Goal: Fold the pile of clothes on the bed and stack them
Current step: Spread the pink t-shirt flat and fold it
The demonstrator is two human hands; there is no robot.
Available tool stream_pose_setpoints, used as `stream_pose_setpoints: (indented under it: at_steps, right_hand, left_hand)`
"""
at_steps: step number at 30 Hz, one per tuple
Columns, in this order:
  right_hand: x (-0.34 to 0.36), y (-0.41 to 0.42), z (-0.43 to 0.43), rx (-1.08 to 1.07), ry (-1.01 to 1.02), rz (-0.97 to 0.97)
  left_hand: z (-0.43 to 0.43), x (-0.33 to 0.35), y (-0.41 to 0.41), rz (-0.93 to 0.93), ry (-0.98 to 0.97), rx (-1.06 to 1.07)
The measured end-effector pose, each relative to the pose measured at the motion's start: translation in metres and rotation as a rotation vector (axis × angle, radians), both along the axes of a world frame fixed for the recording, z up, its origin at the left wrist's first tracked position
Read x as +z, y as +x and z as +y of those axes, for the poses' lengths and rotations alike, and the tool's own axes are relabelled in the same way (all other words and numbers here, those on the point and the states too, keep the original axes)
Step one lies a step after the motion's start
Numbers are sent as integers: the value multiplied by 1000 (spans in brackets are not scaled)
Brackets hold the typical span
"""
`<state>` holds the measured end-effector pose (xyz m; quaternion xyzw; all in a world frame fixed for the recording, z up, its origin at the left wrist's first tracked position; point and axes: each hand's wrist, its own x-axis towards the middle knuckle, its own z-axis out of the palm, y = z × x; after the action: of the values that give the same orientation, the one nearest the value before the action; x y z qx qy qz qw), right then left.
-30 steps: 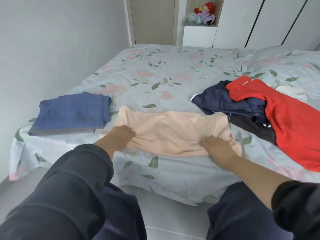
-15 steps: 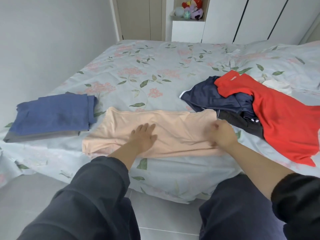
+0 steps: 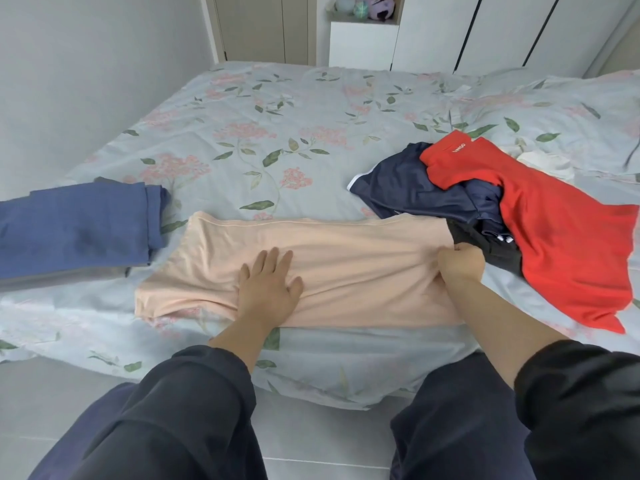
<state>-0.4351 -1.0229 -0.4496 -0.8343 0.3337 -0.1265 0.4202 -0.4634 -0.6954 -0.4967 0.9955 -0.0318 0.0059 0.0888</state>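
Head view. Peach garment (image 3: 346,258) lies spread lengthwise along the near edge of the bed (image 3: 277,133). Left hand (image 3: 268,289) rests flat on its middle, fingers straight and spread, pressing down. Right hand (image 3: 460,263) is at the garment's right end, fingers curled, apparently pinching the cloth. Folded blue garment (image 3: 76,226) sits on a grey one (image 3: 62,277) at the bed's left edge. Toward the right edge is an unfolded heap: navy garment (image 3: 415,192), black piece (image 3: 485,247), red shirt (image 3: 554,244) on top.

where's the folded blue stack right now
In the head view, the folded blue stack lies at the left edge of the bed, just left of the peach garment the left hand presses flat.
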Motion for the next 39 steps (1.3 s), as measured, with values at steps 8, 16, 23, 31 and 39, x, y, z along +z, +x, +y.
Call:
stream_pose_setpoints:
  at_steps: [8,16,23,31,39]
  right_hand:
    - [5,2,-7,61,64,-110]
    - [10,-11,66,344,-620,-120]
    - [-11,-12,193,935,-578,73]
    - [-34,-2,221,1011,-628,381]
    - [-43,4,219,1021,-629,396]
  left_hand:
    - [-1,0,-1,7,17,8]
    - [0,-3,-1,-21,0,4]
    - [10,13,-16,-311,-624,196]
    - [100,24,-6,-225,-309,449]
    - [145,42,27,42,-362,750]
